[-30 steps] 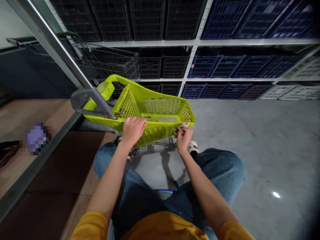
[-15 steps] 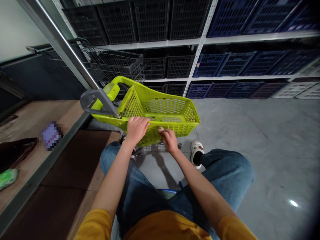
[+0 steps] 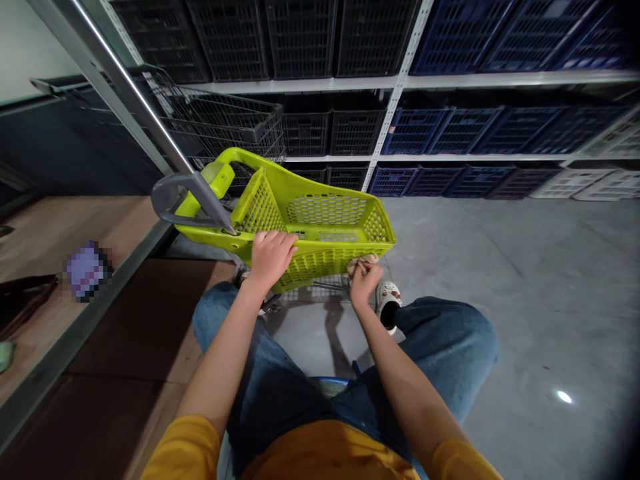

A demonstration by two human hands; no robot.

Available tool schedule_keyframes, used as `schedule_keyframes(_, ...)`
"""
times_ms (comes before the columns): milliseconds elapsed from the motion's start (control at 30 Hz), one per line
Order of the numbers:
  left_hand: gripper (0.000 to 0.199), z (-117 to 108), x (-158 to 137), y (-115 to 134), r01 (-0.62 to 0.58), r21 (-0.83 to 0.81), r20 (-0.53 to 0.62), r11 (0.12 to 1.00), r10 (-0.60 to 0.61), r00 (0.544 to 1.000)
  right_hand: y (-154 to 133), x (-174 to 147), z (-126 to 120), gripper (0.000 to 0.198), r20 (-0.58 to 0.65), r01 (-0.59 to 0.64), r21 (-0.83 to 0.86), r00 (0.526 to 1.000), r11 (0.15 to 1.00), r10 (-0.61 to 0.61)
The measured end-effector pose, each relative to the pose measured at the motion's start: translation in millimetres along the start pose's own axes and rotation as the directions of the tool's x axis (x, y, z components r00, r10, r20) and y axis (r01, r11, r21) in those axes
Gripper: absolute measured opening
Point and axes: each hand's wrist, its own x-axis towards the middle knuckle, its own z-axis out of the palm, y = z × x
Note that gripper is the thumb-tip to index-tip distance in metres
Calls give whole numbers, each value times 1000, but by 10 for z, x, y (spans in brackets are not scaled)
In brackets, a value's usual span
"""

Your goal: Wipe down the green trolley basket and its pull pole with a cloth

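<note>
A small lime-green shopping cart [image 3: 330, 193] with perforated plastic sides stands in front of me, and nothing lies in its basket. My left hand [image 3: 271, 259] is closed over the basket's near rim, close to the handle end. Low on the near side wall, toward the front end, my right hand [image 3: 365, 283] grips a crumpled beige cloth [image 3: 364, 261] against the perforated plastic. A grey loop-shaped part [image 3: 193, 200] with a metal pole is fixed at the cart's handle end.
Shelves behind hold black crates [image 3: 300, 40] and blue crates [image 3: 453, 40]. A wire shopping cart [image 3: 235, 123] stands at the back left. To my left is a brown platform [image 3: 125, 230] with a blurred purple item [image 3: 86, 270]. Grey floor [image 3: 525, 267] extends right.
My right hand has moved right along the cart's near side, and more of the cloth shows. The left hand stays on the rim. The view has shifted slightly.
</note>
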Motion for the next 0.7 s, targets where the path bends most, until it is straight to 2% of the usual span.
schedule_keyframes(67, 21, 3, 1, 2, 2, 9, -6, 1000, -2, 1000, -196, -257, 140, 2, 98, 7, 73, 995, 997, -14)
schedule_keyframes(133, 22, 3, 7, 0, 3, 17, -11, 1000, -2, 1000, -414, -494, 256, 6, 249, 42, 160, 965, 986, -81)
schedule_keyframes(167, 23, 2, 10, -2, 2, 19, -11, 1000, -2, 1000, -521, -596, 305, 8, 345, 80, 216, 926, 973, -153)
schedule_keyframes(233, 23, 2, 12, -2, 6, 24, -8, 1000, -6, 1000, -711, -758, 388, 11, 517, 168, 332, 790, 928, -328)
schedule_keyframes(300, 25, 8, -7, 7, 7, 28, 6, 1000, -7, 1000, -837, -855, 445, 14, 605, 232, 401, 660, 886, -446)
schedule_keyframes(333, 27, 16, -28, 16, 4, 32, 14, 999, -4, 1000, -868, -878, 459, 15, 619, 253, 404, 632, 879, -467)
schedule_keyframes(400, 35, 49, -91, 40, -9, 47, 23, 999, 8, 1000, -855, -871, 454, 16, 614, 279, 375, 640, 884, -462)
schedule_keyframes(567, 73, 226, -256, 60, 6, 96, 46, 995, -10, 999, -532, -598, 268, 14, 561, 277, 299, 723, 913, -403)
schedule_keyframes(633, 76, 295, -274, 39, 15, 98, 58, 995, -21, 998, -423, -440, 175, 13, 495, 260, 260, 791, 930, -360)
schedule_keyframes(700, 75, 337, -267, 18, 15, 95, 59, 995, -20, 998, -409, -304, 117, 12, 371, 233, 215, 879, 948, -300)
